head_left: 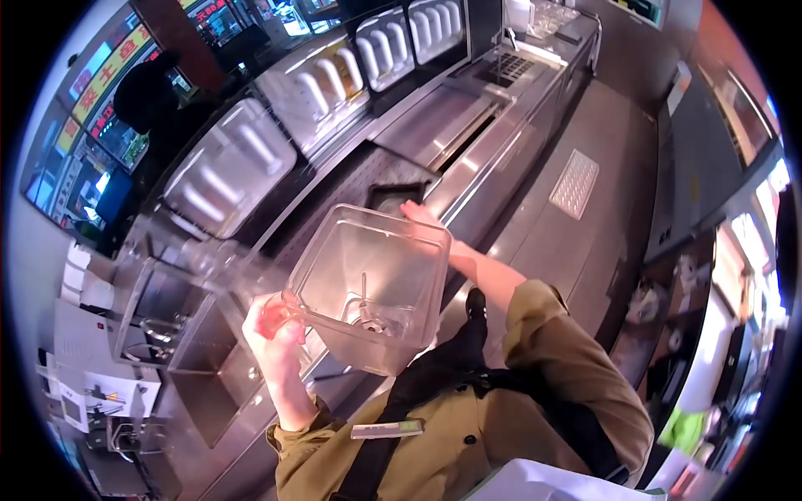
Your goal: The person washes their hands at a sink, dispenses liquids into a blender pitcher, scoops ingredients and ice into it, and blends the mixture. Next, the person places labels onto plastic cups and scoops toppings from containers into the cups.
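Note:
A clear, square-sided plastic container (368, 275) hangs tilted in front of me above the counter edge, its wide mouth facing up toward me. Inside, at the bottom, sits a part with a thin upright rod (364, 288). My left hand (280, 330) is closed round the container's near left rim. On the far right side, my right hand (424, 219) is against the outer wall, with its fingertips showing past the rim and the rest seen partly through the plastic. Just beyond those fingertips is a dark square recess (397, 196) in the counter.
A steel sink (209, 388) lies left of me, near blurred clear items (221, 263). Along the back of the counter stand white panels with tube-like ridges (322, 83). A floor grate (575, 184) lies in the aisle at right, and shelves (668, 309) line its far side.

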Available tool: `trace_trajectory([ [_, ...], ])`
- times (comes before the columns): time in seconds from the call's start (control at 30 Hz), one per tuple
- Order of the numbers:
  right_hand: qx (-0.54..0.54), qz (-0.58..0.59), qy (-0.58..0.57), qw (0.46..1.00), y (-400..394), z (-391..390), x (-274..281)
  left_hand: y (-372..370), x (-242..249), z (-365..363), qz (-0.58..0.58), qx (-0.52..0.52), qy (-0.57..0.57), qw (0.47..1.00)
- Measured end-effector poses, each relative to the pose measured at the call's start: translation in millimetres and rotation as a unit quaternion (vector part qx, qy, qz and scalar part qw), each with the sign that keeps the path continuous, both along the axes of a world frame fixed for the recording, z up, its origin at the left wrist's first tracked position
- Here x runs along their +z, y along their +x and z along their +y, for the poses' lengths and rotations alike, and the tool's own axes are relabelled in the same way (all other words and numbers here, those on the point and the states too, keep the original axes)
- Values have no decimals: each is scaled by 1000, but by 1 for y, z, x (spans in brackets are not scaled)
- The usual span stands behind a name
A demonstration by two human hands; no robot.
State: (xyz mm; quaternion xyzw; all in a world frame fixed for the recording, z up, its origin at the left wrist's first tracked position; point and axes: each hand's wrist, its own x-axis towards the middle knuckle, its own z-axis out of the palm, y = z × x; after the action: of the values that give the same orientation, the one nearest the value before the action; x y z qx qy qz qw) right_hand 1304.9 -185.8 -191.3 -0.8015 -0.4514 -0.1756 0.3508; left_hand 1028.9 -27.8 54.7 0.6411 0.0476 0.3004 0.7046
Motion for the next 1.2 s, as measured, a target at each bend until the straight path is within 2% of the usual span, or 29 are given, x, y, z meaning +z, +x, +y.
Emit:
trace_trajectory([
  [0.03,32,26,33,999,21,-15,6,36,-8,-16,-4,-4,-17,1000],
  [0.07,91,65,0,994,33,-43,54,73,-16,-29,-5,-10,-32,999],
  [0.13,98,37,-65,992,93,-98,78,153,-24,-57,8,-28,-58,998],
  [0.17,49,-30,-96,994,131,-140,68,198,-25,-75,9,-46,-72,996],
  [0.2,-36,-6,-121,992,170,-182,69,241,-19,-99,23,-52,-98,994],
  [0.23,-118,20,-152,981,209,-224,70,284,-13,-118,32,-68,-73,994],
  [0.27,-193,98,-124,968,238,-258,94,330,-10,-136,54,-82,-75,992],
  [0.33,-286,116,-48,950,321,-330,87,421,-9,-175,51,-79,-101,990],
  [0.4,-312,117,-29,942,378,-386,113,510,-15,-211,17,-64,-132,989],
  [0.5,-347,98,3,933,474,-445,145,634,-35,-261,-16,-25,-119,992],
  [0.53,-358,78,-2,930,513,-462,154,684,-59,-276,-68,-10,-128,989],
  [0.63,-246,-165,81,952,619,-467,228,789,-94,-325,-94,61,-112,987],
  [0.67,-216,-21,141,966,634,-454,263,822,-101,-336,-100,91,-106,985],
  [0.7,-162,-29,192,968,668,-448,284,860,-115,-343,-119,136,-68,981],
  [0.73,-166,-212,145,952,694,-442,311,892,-127,-349,-88,187,-57,977],
  [0.83,-87,-191,163,964,762,-420,366,948,-135,-367,-92,262,-50,959],
  [0.87,-64,-198,168,964,778,-414,377,958,-133,-376,-111,281,-36,952],
  [0.9,-46,-226,175,957,798,-406,387,965,-130,-384,-99,303,-1,948],
  [1.0,10,-273,187,944,838,-387,408,991,-121,-402,-72,384,9,920],
  [1.03,31,-261,191,946,845,-383,411,999,-125,-403,-60,401,34,913],
  [1.07,47,-262,198,943,852,-380,416,1001,-111,-413,-44,378,-19,925],
  [1.13,72,-279,203,936,870,-375,421,1024,-133,-409,27,429,17,903],
  [1.2,94,-272,225,931,878,-373,425,1041,-155,-405,15,479,72,875],
])
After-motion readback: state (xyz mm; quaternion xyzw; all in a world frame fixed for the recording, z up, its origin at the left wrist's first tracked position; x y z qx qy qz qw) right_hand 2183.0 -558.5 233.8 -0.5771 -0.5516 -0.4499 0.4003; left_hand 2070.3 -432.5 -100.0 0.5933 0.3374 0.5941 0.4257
